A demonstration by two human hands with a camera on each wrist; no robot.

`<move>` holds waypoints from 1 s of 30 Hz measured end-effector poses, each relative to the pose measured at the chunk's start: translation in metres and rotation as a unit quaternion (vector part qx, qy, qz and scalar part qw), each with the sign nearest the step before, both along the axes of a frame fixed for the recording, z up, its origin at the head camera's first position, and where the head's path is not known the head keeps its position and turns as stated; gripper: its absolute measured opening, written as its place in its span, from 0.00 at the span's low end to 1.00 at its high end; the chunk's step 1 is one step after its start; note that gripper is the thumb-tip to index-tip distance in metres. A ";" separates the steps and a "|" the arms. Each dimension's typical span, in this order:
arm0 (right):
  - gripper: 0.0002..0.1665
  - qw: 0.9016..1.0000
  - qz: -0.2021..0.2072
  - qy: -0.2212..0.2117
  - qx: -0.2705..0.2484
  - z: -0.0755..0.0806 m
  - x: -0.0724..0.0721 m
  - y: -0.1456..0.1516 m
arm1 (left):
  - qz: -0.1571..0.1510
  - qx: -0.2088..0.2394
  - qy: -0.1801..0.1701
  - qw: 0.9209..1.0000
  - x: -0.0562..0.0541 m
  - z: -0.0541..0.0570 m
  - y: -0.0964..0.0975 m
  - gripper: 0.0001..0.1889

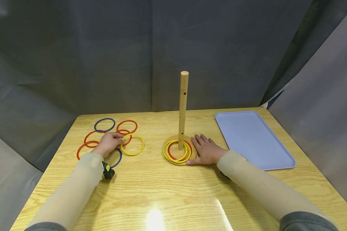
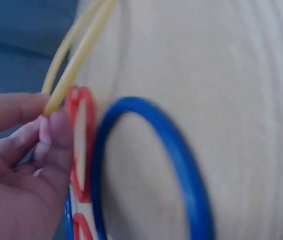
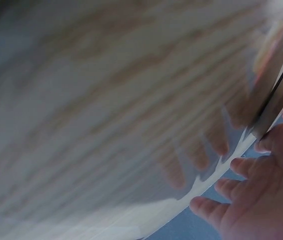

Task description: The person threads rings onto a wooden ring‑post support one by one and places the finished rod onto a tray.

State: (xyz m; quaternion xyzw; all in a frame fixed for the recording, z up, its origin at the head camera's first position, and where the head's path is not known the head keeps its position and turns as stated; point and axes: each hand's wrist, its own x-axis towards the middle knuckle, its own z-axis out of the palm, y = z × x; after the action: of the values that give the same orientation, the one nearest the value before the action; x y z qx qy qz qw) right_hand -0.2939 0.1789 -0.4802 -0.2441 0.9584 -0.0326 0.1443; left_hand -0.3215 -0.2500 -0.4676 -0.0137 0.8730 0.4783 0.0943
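Note:
Between thumb and fingertips my left hand [image 1: 109, 142] pinches a yellow ring [image 1: 143, 146] by its left edge; in the left wrist view the yellow ring [image 2: 79, 55] tilts up from the fingers. Around that hand lie several red rings [image 1: 127, 121] and two blue rings [image 1: 104, 119], one partly under the wrist. My right hand [image 1: 206, 150] lies with fingers spread at the right edge of the round wooden base [image 1: 173, 138]. From this base rises an upright wooden post [image 1: 183, 106], with yellow rings [image 1: 164, 150] and a red ring [image 1: 191, 150] around its foot.
A pale blue-violet tray [image 1: 253, 138] lies on the right of the wooden table [image 1: 133, 192], beside the right forearm. Dark grey curtains [image 1: 118, 57] hang behind the table's far edge, and lighter cloth hangs at both sides.

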 end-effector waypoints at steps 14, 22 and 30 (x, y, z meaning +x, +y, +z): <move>0.69 1.000 -0.003 -0.001 -0.002 0.004 0.001 0.000 | -0.022 0.131 -0.075 0.988 0.016 0.041 0.024 0.20; 0.69 1.000 0.000 0.004 -0.011 0.000 0.001 -0.001 | -0.023 0.306 -0.037 0.951 0.022 0.071 0.046 0.05; 0.69 1.000 0.002 0.012 -0.011 -0.001 0.002 0.001 | -0.021 0.422 0.024 0.906 0.025 0.118 0.070 0.08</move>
State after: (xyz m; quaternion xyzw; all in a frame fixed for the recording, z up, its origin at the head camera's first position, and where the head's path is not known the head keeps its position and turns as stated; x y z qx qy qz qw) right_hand -0.2920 0.1795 -0.4814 -0.2478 0.9592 -0.0398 0.1302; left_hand -0.2963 -0.1802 -0.3493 0.0574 0.5914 0.8003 0.0805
